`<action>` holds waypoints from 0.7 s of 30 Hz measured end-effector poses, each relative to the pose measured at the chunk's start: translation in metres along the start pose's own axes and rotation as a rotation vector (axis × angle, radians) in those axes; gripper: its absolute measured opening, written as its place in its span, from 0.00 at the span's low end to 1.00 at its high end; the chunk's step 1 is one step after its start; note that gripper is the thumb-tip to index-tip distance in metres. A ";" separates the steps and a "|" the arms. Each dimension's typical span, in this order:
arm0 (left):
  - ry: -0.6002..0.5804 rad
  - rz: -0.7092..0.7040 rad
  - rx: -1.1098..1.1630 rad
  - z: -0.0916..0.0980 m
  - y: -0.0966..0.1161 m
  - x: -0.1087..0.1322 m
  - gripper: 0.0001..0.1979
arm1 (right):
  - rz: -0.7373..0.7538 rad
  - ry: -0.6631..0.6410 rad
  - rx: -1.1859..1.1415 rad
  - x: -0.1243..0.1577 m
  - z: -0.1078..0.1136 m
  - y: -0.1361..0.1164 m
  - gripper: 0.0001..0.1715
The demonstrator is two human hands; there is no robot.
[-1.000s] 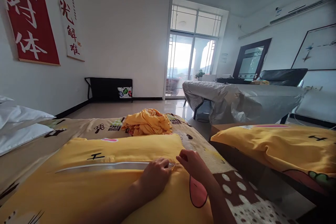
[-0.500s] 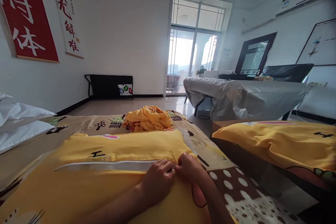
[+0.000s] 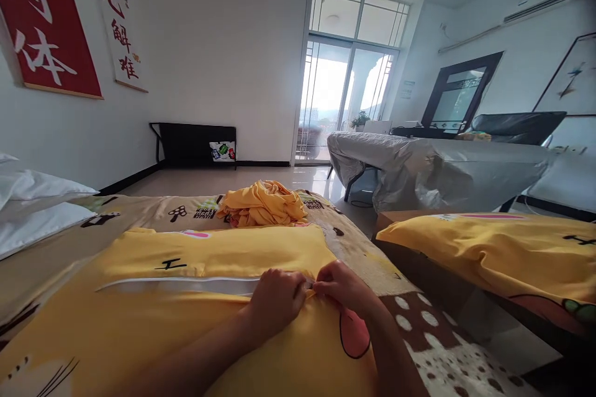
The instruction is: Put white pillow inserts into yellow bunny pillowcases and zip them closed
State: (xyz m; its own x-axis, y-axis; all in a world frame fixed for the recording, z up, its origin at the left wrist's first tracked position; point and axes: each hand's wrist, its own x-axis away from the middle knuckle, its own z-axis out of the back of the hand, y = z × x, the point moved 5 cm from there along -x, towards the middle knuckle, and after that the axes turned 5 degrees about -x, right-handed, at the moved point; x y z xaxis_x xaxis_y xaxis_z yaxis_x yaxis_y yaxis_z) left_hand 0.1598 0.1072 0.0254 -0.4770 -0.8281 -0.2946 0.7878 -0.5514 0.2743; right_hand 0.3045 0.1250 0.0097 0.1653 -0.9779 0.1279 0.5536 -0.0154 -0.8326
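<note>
A yellow pillowcase with printed cartoon details lies before me, stuffed with a white pillow that shows through a long slit. White edging that looks like a zipper runs along the slit. At the slit's right end, my left hand is closed on the pillowcase edge. Close beside it, my right hand pinches the same edge with thumb and bent forefinger. Whether a zipper pull sits between the fingertips is too small to tell. Just beyond the pillowcase lies a crumpled heap of yellow cloth.
A patterned brown-and-beige blanket lies underneath. White pillows are at the left. Another filled yellow pillowcase rests on a box at the right. Farther back stands a plastic-covered table.
Both hands stay at the slit's right end. My right hand has turned slightly, its thumb and forefinger now more visible. The camera view has shifted a little.
</note>
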 end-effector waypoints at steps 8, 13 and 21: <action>-0.192 0.029 -0.034 0.000 0.011 -0.031 0.15 | 0.039 0.005 -0.015 -0.002 0.002 0.001 0.12; -0.202 0.015 0.018 -0.006 0.010 -0.029 0.14 | 0.041 0.021 -0.005 -0.002 0.004 0.001 0.11; -0.216 0.025 0.070 -0.008 0.007 -0.035 0.13 | 0.051 0.035 0.014 0.000 0.006 -0.001 0.11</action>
State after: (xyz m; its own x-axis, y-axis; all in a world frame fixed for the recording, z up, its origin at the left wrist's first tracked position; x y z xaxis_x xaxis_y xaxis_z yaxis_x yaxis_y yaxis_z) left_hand 0.1847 0.1333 0.0302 -0.5363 -0.8396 -0.0858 0.7749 -0.5301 0.3443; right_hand 0.3091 0.1259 0.0140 0.1655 -0.9840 0.0665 0.5566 0.0376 -0.8299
